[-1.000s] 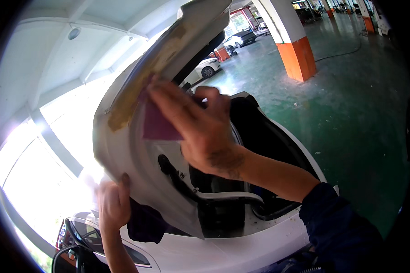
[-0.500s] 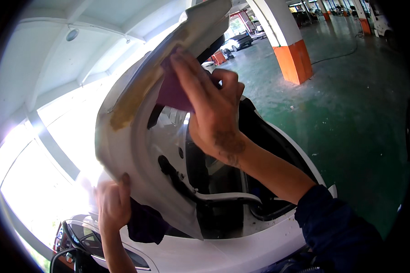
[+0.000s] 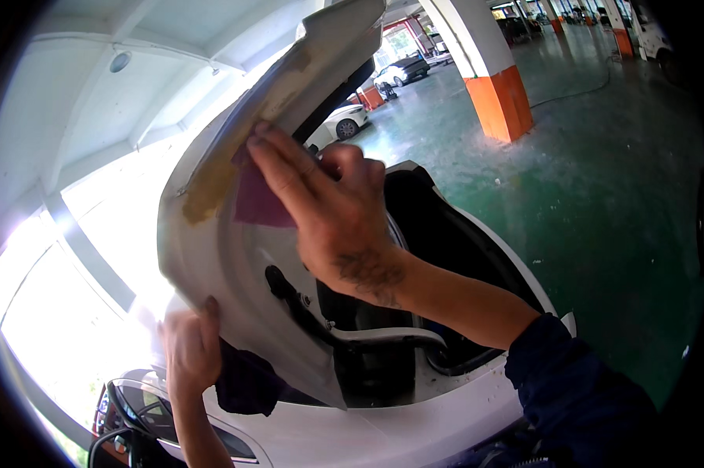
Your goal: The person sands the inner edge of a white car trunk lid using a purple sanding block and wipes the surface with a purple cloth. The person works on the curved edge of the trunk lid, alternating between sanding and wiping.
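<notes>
The raised trunk lid (image 3: pixel 227 257) of a white car fills the middle, with a yellow-brown filler patch (image 3: pixel 205 196) along its edge. My right hand (image 3: pixel 340 226) presses a purple sheet, which looks like sandpaper (image 3: pixel 260 196), against the lid with two fingers stretched out and the others curled. Part of the sheet is hidden under that hand. Lower left, my left hand (image 3: pixel 192 349) is closed round the lid's lower edge, its thumb on the near side. A dark purple cloth (image 3: pixel 247 380) hangs from beneath its palm; the far fingers are hidden.
Below the lid lies the open trunk (image 3: pixel 375 374), with a black hinge arm (image 3: pixel 293 300) at its near side. A white and orange pillar (image 3: pixel 502 101) stands on the green floor (image 3: pixel 594 210). Other cars (image 3: pixel 403 72) are parked farther back.
My right hand has slid down and left along the lid's edge with the sandpaper, closer to the filler patch. My left hand keeps its place on the lid.
</notes>
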Tool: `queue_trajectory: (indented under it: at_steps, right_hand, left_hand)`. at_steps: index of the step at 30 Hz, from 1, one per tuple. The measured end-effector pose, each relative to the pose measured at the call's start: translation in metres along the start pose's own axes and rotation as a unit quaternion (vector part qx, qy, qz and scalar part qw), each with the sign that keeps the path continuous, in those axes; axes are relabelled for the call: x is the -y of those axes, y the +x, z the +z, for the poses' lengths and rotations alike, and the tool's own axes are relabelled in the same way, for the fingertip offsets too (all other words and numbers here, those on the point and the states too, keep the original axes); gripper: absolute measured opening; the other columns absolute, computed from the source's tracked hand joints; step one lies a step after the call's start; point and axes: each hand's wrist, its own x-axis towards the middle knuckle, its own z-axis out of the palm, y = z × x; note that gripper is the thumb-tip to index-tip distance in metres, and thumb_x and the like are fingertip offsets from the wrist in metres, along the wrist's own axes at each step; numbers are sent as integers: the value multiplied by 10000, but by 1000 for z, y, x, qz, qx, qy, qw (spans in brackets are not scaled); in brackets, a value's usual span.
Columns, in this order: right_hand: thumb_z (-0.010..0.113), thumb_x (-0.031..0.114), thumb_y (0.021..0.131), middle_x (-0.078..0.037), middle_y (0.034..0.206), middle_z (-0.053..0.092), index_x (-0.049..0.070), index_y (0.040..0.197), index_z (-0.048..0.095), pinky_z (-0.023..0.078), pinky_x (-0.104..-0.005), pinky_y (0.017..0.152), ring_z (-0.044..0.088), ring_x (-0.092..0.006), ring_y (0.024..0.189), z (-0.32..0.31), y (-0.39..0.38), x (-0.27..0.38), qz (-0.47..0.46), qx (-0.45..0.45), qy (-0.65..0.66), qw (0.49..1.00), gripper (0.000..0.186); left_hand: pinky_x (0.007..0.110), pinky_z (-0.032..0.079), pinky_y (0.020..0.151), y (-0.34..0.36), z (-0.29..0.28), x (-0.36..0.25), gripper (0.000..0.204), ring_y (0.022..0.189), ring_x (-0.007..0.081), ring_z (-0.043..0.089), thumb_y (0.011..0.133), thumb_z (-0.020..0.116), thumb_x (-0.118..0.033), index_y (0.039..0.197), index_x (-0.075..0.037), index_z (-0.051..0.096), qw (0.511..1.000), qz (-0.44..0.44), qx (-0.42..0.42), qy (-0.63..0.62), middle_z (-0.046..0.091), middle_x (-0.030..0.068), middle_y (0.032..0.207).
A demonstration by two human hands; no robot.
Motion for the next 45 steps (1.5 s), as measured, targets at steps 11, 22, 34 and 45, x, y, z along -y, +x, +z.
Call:
queue_trajectory:
  at_steps: [11, 22, 34, 45]
  right_hand:
    - [665, -33, 816, -64, 1531, 590, 71, 1491, 550, 372, -375, 836, 492, -235, 931, -12, 12, -14, 25, 8, -20, 999, 692]
    - [698, 80, 847, -64, 1517, 597, 63, 1458, 574, 398, -390, 755, 509, -231, 910, -2, 1, -1, -27, 9, -37, 999, 624]
    - [653, -52, 823, -82, 1525, 596, 65, 1507, 536, 359, -373, 804, 476, -220, 932, -10, 5, -6, -2, 10, -15, 1000, 704]
    - [694, 68, 823, -97, 1449, 633, 35, 1393, 615, 400, -384, 746, 515, -231, 905, -5, 7, -2, -21, 15, -41, 999, 576]
  left_hand:
    - [495, 339, 631, 0, -14, -1, 196, 672, 374, 514, 1030, 559, -39, 1135, -81, 718, 984, -97, 147, -25, 534, 130, 694]
    - [498, 348, 664, -5, -6, 4, 195, 694, 373, 524, 1056, 540, -84, 1107, -82, 728, 983, -118, 139, -36, 558, 133, 710]
    - [477, 369, 689, -11, -4, 5, 256, 724, 341, 516, 1020, 573, -33, 1228, -91, 712, 990, -75, 115, -10, 530, 114, 722]
    - [471, 366, 676, -4, -9, 5, 228, 706, 313, 513, 1011, 583, -48, 1193, -34, 721, 977, -118, 178, -20, 504, 104, 705]
